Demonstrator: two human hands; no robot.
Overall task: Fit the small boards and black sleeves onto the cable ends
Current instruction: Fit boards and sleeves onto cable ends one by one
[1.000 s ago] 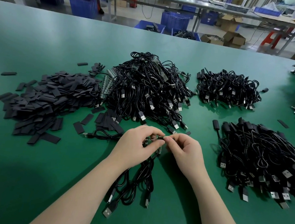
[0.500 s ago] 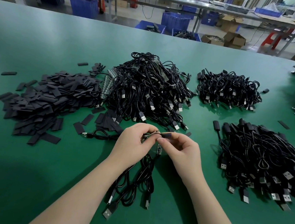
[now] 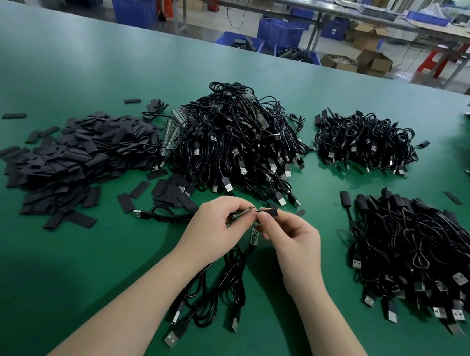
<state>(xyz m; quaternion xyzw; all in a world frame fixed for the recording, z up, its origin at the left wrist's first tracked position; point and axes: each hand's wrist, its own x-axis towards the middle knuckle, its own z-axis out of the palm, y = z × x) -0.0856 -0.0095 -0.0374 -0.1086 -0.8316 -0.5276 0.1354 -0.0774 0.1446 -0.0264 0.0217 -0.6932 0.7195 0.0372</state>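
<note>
Over a green bench (image 3: pixel 41 273), the left hand (image 3: pixel 216 231) pinches a small board (image 3: pixel 243 212) on a cable end; the right hand (image 3: pixel 288 236) pinches a black sleeve (image 3: pixel 268 211) just beside it. Both look light — the sleeve soft, best held by its edges.
</note>
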